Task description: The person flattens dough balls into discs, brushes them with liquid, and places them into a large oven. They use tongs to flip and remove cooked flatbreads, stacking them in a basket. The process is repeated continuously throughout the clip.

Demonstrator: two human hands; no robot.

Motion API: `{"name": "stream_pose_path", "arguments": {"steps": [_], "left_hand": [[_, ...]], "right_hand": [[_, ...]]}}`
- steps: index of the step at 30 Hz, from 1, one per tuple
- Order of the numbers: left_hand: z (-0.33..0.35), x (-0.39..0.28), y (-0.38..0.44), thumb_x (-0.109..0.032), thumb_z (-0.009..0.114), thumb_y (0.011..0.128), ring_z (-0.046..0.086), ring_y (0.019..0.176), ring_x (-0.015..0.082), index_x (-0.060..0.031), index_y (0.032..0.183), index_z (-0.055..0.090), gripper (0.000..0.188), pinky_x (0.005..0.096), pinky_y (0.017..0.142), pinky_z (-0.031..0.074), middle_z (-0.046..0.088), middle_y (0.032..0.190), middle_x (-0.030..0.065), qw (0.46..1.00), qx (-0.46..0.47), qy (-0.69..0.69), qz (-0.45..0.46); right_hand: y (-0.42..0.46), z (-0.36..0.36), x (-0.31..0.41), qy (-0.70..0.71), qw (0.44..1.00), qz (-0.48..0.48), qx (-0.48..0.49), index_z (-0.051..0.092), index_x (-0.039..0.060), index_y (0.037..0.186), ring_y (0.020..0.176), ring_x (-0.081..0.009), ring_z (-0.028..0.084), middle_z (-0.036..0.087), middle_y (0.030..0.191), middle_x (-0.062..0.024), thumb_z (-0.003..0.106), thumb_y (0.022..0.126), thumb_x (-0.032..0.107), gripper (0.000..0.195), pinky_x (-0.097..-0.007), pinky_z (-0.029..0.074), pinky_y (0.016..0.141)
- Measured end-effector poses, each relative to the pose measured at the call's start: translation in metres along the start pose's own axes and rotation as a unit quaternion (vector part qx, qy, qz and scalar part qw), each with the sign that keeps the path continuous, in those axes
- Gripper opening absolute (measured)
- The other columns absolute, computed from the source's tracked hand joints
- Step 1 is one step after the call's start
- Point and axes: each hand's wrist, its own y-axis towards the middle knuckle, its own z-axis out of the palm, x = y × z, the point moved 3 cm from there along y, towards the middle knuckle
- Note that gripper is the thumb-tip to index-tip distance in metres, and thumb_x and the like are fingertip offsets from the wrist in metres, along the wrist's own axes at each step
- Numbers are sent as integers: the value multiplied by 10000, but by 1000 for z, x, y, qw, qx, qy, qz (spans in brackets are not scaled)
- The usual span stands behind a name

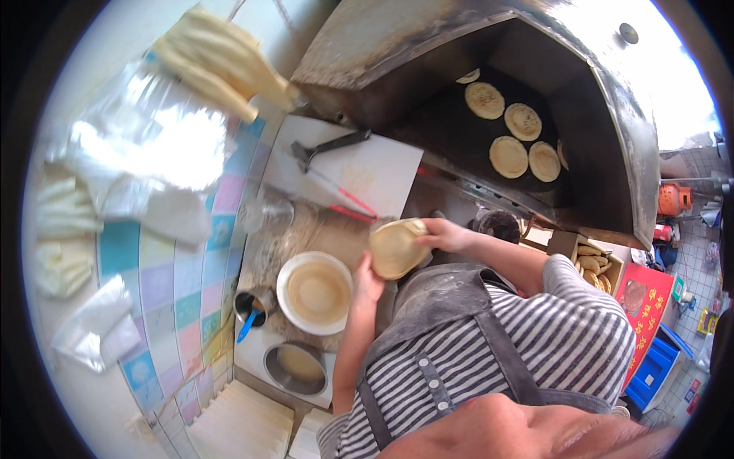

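Observation:
A pale flat round of dough (398,249) is held in front of the apron, over the counter's near edge. My right hand (446,234) grips its upper right rim between thumb and fingers. On the lower left, my left hand (369,280) supports the edge, its fingers partly hidden beneath the round. Left of this hand stands a white bowl (287,312) of cloudy tan liquid. Beyond the dough, a pair of red-handled tongs (358,206) and a black-handled scraper (330,148) lie on a white board (395,160).
Several flatbreads (508,157) lie on the dark griddle (436,123) inside a metal hood (616,143). A metal cup (265,298) with a blue-handled utensil and a metal bowl (272,367) stand at left. Plastic bags (149,137) hang along the tiled wall. A box of baked flatbreads (613,272) sits at right.

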Motion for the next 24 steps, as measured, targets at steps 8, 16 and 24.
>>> {"name": "stream_pose_path", "arguments": {"steps": [8,16,24], "left_hand": [[205,73,235,-99,480,882,478,1064,196,-89,1196,403,324,342,873,431,480,1165,74,953,61,292,45],[246,61,312,-121,556,769,400,1137,314,-126,1226,436,472,457,926,353,438,1232,114,387,-25,875,290],[224,73,221,-273,535,796,104,1318,343,-191,1302,384,534,532,1052,102,226,1412,63,187,93,935,286]], "right_hand": [[1,-237,-39,-147,939,56,-306,424,54,1206,896,-203,567,583,958,-116,511,836,116,385,-314,485,702],[46,-288,-62,-419,771,-4,-480,501,85,1157,975,-352,498,540,1056,-139,515,759,68,399,-421,414,797],[37,-253,-50,-585,697,-93,-404,553,113,1106,1043,-275,467,529,1090,-88,524,693,42,420,-418,382,825]]}}
